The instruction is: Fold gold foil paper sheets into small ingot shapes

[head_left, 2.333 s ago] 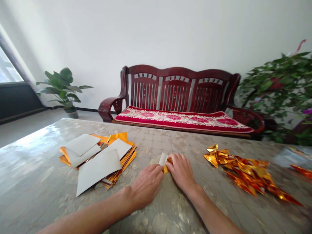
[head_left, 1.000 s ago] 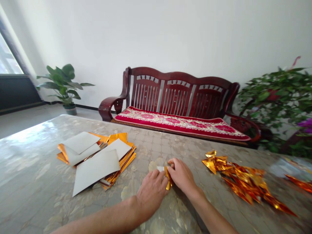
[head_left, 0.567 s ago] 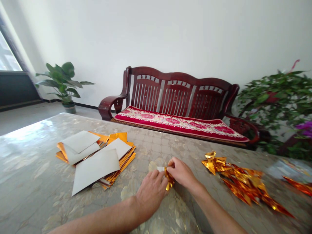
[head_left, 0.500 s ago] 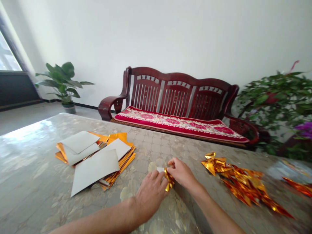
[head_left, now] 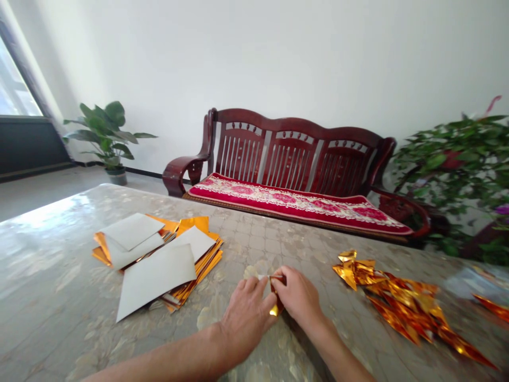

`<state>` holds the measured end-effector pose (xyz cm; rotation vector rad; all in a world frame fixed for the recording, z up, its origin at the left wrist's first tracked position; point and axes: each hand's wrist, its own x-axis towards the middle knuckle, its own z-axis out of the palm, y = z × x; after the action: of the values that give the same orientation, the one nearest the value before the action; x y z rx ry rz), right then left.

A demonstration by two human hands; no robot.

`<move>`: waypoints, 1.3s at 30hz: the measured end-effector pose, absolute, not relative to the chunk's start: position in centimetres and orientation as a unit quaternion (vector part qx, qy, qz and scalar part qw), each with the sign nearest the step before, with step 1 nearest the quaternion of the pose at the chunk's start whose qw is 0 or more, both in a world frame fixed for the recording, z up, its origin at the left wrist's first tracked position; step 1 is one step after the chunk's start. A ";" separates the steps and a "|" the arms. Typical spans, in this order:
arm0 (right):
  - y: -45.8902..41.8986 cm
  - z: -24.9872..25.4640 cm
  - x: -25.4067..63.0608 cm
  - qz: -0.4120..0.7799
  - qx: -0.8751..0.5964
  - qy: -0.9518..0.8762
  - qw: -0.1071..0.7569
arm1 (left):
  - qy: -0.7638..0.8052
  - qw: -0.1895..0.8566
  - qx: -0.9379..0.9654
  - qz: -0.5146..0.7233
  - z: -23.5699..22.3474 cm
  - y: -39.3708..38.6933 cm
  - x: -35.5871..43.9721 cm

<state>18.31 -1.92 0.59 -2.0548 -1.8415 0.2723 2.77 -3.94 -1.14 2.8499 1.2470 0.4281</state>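
Note:
Both my hands meet over the middle of the table (head_left: 59, 297) around a small folded piece of gold foil paper (head_left: 275, 309). My left hand (head_left: 245, 318) pinches its left side with curled fingers, and my right hand (head_left: 296, 295) pinches the right side. Only a sliver of the gold and a bit of its white back show between the fingers. To the left lies a stack of gold foil sheets (head_left: 157, 260), several turned white side up. To the right lies a pile of folded gold pieces (head_left: 401, 300).
A dark red wooden bench (head_left: 294, 170) with a red patterned cushion stands beyond the table. One potted plant (head_left: 107, 140) stands on the floor at the far left, and a leafy plant (head_left: 461, 170) at the right. A single gold piece (head_left: 493, 307) lies near the right edge.
The gold piece has been folded smaller and now sits tighter between my hands. My hands stay in the same spot on the table, and the view has shifted slightly.

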 end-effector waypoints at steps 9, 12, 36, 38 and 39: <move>-2.7 -0.5 18.0 0.032 -0.679 -0.695 0.234 | 0.387 0.018 0.914 0.119 -0.1 -3.9 1.9; -2.8 -0.6 18.0 0.020 -0.666 -0.708 0.233 | 0.380 0.018 0.917 0.120 0.1 -3.8 1.7; -3.3 -0.9 18.8 -0.050 -0.576 -0.788 0.212 | 0.378 0.011 0.918 0.115 0.1 -3.6 1.5; -3.3 -0.8 18.8 -0.058 -0.574 -0.790 0.207 | 0.374 0.010 0.920 0.119 0.1 -3.6 1.5; -3.3 -0.8 18.8 -0.062 -0.574 -0.791 0.204 | 0.373 0.010 0.920 0.122 0.1 -3.6 1.5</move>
<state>18.80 -3.31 -0.81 -1.5999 -2.2062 -0.1720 1.48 -3.57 0.12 2.8707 1.1637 0.3823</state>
